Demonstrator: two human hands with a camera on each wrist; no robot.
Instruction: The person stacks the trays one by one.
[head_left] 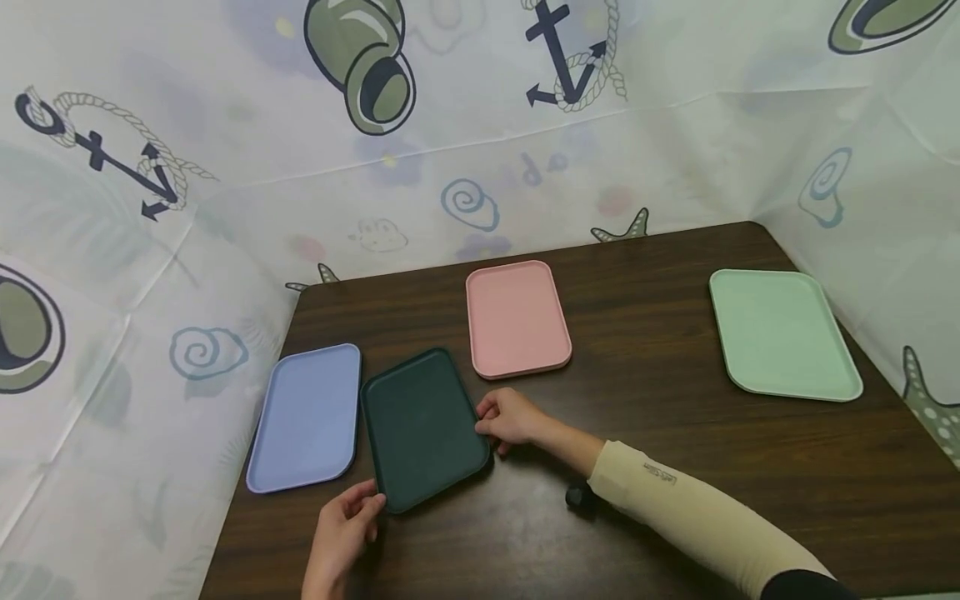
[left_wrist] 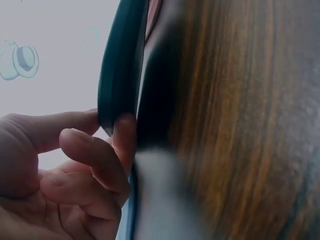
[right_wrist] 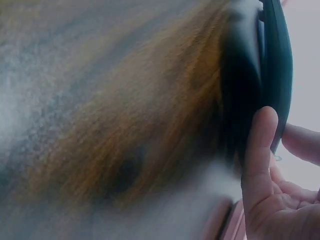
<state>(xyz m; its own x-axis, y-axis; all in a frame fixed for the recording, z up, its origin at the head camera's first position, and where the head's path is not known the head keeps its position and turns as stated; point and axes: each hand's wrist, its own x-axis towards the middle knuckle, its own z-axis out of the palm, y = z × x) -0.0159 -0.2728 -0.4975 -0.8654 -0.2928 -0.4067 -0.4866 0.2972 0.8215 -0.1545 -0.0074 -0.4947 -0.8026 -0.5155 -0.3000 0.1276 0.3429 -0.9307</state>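
Note:
Both hands hold a dark green tray (head_left: 424, 430) by opposite edges, a little above the wooden table. At its near left corner my left hand (head_left: 343, 533) pinches the rim; in the left wrist view the thumb lies on one face and a finger (left_wrist: 125, 137) on the other. The right hand (head_left: 513, 419) grips the right edge, a finger (right_wrist: 262, 130) under the tray in the right wrist view. Left of the green tray lies a blue tray (head_left: 306, 417), close to its edge. A pink tray (head_left: 519, 320) lies just beyond the right hand.
A light green tray (head_left: 784, 333) lies at the table's right side. The brown wooden table (head_left: 637, 333) meets patterned cloth (head_left: 480, 150) at its back and sides. A small black object (head_left: 579, 498) shows beside the right forearm's beige sleeve (head_left: 690, 508).

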